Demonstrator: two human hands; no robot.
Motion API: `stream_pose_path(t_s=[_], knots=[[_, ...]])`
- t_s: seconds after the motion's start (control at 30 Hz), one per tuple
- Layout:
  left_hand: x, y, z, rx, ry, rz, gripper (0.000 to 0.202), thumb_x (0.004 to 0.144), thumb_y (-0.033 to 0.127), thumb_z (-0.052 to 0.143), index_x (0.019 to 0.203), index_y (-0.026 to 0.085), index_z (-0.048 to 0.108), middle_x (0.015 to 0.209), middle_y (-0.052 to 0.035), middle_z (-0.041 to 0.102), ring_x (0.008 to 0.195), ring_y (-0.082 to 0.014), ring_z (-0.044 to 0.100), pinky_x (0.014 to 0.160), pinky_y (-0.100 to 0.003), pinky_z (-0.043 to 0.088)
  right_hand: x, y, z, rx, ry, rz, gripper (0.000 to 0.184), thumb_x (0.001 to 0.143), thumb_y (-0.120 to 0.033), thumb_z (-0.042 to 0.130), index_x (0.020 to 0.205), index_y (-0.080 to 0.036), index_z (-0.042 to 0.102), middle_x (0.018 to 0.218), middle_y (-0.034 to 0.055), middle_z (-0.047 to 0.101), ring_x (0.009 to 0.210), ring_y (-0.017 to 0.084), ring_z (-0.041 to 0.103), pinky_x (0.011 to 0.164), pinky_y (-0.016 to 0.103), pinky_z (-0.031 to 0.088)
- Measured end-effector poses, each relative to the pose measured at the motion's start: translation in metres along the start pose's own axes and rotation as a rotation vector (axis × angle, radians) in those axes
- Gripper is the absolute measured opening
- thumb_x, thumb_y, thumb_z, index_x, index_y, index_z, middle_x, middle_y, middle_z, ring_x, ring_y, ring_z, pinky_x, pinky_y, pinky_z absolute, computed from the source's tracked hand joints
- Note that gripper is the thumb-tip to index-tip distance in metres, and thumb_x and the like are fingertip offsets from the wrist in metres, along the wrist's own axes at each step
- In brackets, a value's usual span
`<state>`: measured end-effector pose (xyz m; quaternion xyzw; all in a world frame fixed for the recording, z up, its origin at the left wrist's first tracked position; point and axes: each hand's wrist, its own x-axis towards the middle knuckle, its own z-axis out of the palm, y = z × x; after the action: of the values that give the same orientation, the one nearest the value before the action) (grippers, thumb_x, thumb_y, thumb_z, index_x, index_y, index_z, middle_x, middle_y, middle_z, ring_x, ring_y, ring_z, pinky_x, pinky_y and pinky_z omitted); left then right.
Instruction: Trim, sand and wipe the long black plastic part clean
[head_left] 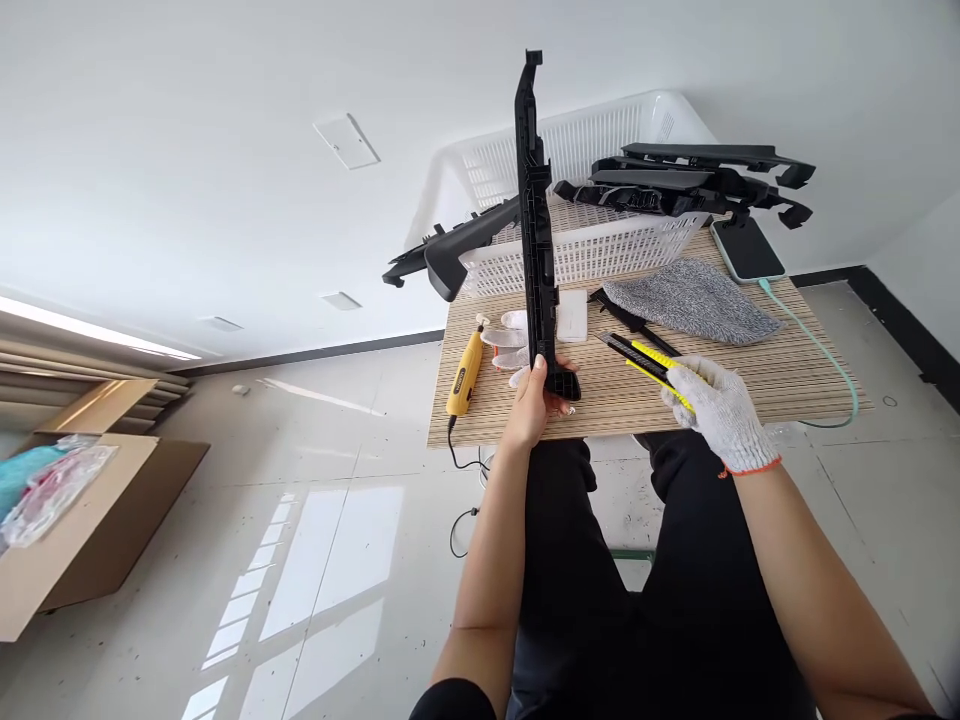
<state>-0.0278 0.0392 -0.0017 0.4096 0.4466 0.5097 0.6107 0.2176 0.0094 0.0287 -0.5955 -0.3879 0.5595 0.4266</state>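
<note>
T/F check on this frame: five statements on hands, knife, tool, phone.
1. The left hand holds the black part upright. True.
2. Both hands are gloved. False: only the right hand wears a glove.
3. The right hand holds a yellow knife. True.
4. The yellow tool lies in the basket. False: it lies on the table, left of the black part.
5. The phone is covered by the cloth. False: it lies uncovered beyond the cloth.
</note>
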Motion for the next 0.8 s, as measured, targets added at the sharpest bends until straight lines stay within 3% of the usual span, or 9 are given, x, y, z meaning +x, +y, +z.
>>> stream_pose_path(t_s=[0.13,0.3,0.47,0.57,0.67,0.8], knots=[[-0.0014,-0.0007,-0.0001,0.022,-0.006,0.023,0.065,0.085,0.078,0.058,0.105,0.017,0.068,0.107,-0.0086,0.075,0.047,-0.0063,0.054,0.041,-0.022,0.047,-0.0012,-0.0014,-0.0017,-0.039,-0.103,0.038,0.032,0.078,-0.044,0.075,0.099,-0.02,0.068,0.059,0.0001,0.061,0.042,0.007,0.042,0.039,0.02,0.031],[-0.0008,0.0003,-0.0002,0.002,-0.009,0.006,0.069,0.09,0.08,0.047,0.104,0.016,0.069,0.105,-0.0095,0.075,0.044,-0.0055,0.051,0.04,-0.023,0.046,-0.0021,0.0037,-0.0091,-0.193,-0.224,-0.054,0.035,0.08,-0.043,0.075,0.104,-0.017,0.072,0.064,0.0013,0.063,0.047,0.008,0.046,0.043,0.022,0.037],[-0.0008,-0.0005,-0.0001,0.022,-0.001,0.0,0.062,0.088,0.074,0.057,0.106,0.016,0.07,0.101,-0.0074,0.074,0.043,-0.0051,0.052,0.039,-0.023,0.045,-0.0005,0.0037,-0.006,-0.191,-0.144,-0.108,0.041,0.083,-0.048,0.073,0.111,-0.019,0.072,0.067,0.0007,0.064,0.05,0.009,0.048,0.045,0.022,0.04],[-0.0013,0.0001,0.0006,0.007,-0.006,0.002,0.06,0.09,0.073,0.055,0.103,0.016,0.07,0.098,-0.0072,0.074,0.042,-0.0055,0.052,0.039,-0.023,0.045,0.0,0.003,-0.0052,-0.264,-0.222,-0.091,0.041,0.081,-0.048,0.076,0.109,-0.018,0.073,0.067,0.0008,0.064,0.05,0.009,0.048,0.044,0.022,0.039],[-0.0013,0.0007,0.0009,-0.007,-0.014,0.004,0.062,0.09,0.075,0.052,0.102,0.016,0.07,0.096,-0.0074,0.074,0.042,-0.0059,0.052,0.039,-0.023,0.044,-0.0007,0.0037,-0.0059,-0.247,-0.176,-0.101,0.04,0.082,-0.05,0.074,0.106,-0.018,0.073,0.065,0.0003,0.063,0.049,0.009,0.047,0.043,0.022,0.038],[-0.0016,-0.0001,0.0,0.005,-0.025,0.015,0.058,0.088,0.072,0.059,0.105,0.017,0.068,0.101,-0.0073,0.073,0.046,-0.0055,0.054,0.04,-0.022,0.045,-0.0019,0.0037,-0.0036,-0.254,-0.249,-0.067,0.03,0.081,-0.047,0.075,0.089,-0.018,0.072,0.059,0.0004,0.06,0.047,0.009,0.046,0.042,0.021,0.036]])
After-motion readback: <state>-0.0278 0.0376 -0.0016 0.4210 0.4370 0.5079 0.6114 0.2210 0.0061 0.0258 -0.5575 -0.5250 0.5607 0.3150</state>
